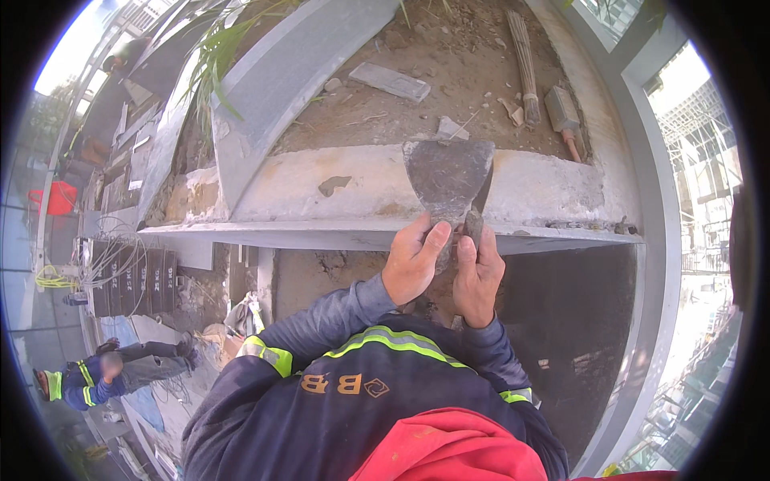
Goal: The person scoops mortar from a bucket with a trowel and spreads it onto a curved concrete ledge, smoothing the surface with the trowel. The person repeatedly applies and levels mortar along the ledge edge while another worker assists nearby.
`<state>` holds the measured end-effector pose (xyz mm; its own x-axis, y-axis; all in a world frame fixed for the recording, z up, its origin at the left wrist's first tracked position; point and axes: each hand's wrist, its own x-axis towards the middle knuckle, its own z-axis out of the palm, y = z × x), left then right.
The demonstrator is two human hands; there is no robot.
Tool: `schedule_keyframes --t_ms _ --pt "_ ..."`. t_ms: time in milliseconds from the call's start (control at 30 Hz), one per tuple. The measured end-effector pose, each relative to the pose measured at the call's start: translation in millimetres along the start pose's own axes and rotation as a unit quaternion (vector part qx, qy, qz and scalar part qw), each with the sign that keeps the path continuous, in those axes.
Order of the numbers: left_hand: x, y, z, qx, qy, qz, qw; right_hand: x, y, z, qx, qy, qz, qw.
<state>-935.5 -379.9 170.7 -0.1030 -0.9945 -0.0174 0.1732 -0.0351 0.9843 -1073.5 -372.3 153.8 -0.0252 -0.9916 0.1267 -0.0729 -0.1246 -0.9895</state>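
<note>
A wide putty knife (447, 180) with a grey, stained metal blade points away from me over the ledge. My left hand (411, 260) is closed round its lower part, the thumb lying along the base of the blade. Close beside it my right hand (479, 280) is closed on a grey oblong piece (474, 227), which rises between thumb and fingers against the blade's right side. A second dark edge shows behind the blade on the right; whether it belongs to another tool I cannot tell. The handles are mostly hidden by my fingers.
In front runs a whitish plastered ledge (321, 188), with a soil bed beyond holding a flat slab (391, 82), a stick broom (523, 68) and a grey block (561, 108). Grey boards (289, 76) lean at left. A person (96, 377), a red bucket (56, 198) and stacked dark boxes (132, 276) are farther left.
</note>
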Motion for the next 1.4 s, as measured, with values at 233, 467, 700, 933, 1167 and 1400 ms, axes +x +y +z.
schedule_keyframes --t_ms 233,467,700,933,1167,1400 --pt "-70.0 -3.4 -89.6 0.059 0.196 0.045 0.978 4.7 -37.2 51.1 0.085 -0.089 0.039 0.992" --pt "-138.3 13.8 -143.2 0.068 0.290 0.089 0.950 3.7 -57.2 126.2 -0.022 -0.310 0.003 0.950" --pt "-189.9 26.3 -184.3 0.150 0.306 0.112 0.934 -39.9 -82.4 186.6 -0.022 -0.371 -0.092 0.924" --pt "-211.6 7.9 -203.6 0.219 0.338 0.146 0.904 -67.2 -91.0 206.2 -0.059 -0.404 -0.157 0.899" --pt "-202.8 -64.1 -206.5 0.418 0.228 0.180 0.861 -81.9 -97.1 196.5 -0.009 -0.422 -0.301 0.855" --pt "-198.1 -58.9 -195.4 0.260 0.409 0.013 0.875 -24.7 -86.9 68.4 0.068 -0.200 -0.051 0.976"
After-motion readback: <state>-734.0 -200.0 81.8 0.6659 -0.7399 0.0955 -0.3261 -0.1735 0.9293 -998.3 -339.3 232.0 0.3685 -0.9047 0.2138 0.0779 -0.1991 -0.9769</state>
